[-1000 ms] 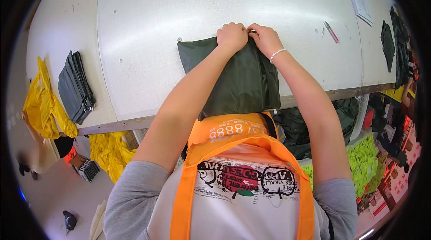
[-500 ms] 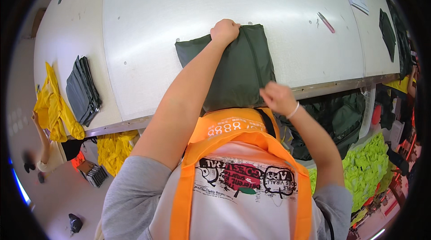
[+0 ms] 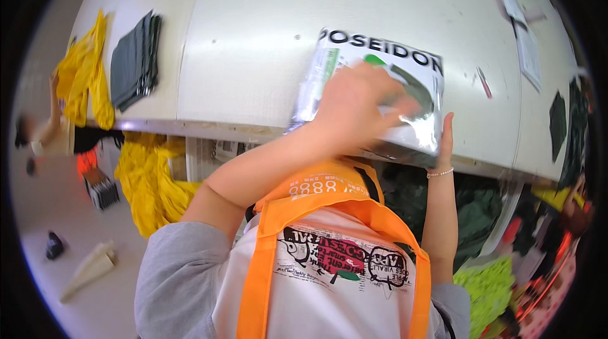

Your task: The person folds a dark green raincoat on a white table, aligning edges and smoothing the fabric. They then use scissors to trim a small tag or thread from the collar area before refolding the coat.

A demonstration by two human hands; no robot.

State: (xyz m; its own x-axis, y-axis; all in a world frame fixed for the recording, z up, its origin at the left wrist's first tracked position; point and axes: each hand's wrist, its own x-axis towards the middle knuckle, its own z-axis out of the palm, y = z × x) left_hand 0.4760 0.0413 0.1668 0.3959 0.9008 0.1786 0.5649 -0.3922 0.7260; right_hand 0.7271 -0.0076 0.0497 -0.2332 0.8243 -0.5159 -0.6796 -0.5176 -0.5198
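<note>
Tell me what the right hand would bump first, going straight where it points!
The way looks free: the right hand points along the printed plastic package's edge over white tabletop. The red-handled cutter seems farther right, though depth is unclear.

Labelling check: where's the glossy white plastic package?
Head view: package sits right of centre, at the pale table's near edge, left hand over it, right hand alongside.

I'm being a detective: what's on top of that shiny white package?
The blurred left hand is over the package; I can't tell if it touches. The surface beneath the hand is hidden.
</note>
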